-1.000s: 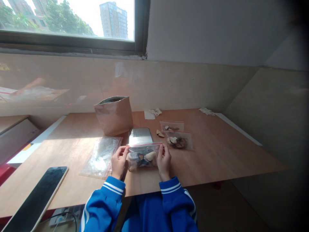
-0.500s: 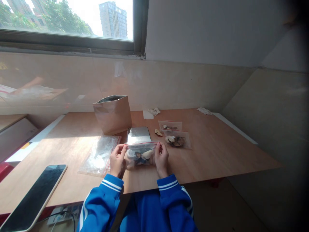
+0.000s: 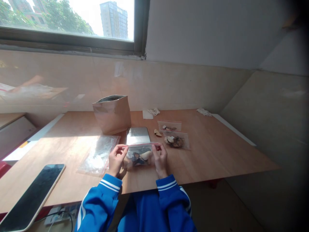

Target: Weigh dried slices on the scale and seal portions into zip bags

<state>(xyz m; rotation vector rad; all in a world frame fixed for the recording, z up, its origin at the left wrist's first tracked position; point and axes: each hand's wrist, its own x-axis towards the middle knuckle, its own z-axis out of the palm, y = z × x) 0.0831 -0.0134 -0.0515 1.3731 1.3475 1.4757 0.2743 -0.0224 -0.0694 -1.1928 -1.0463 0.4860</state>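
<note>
A clear zip-lock bag with a red seal strip is stretched between my hands, with dark and pale dried pieces inside. My left hand pinches its top left corner. At the top right, my right hand grips the strip between thumb and fingers. Just behind the bag lies a flat silver scale-like device. Two more filled zip-lock bags, a nearer one and a farther one, lie to the right beside a loose pale dried slice. Left of my left hand is a stack of flat clear bags.
An open brown paper pouch stands at the back left. A large phone lies at the front left. Crumpled white paper and another crumpled piece lie along the table's back edge, near the wall.
My right thumb and fingers have shifted slightly left along the bag's top strip. My left hand keeps its pinch, and the bag stays in nearly the same place.
</note>
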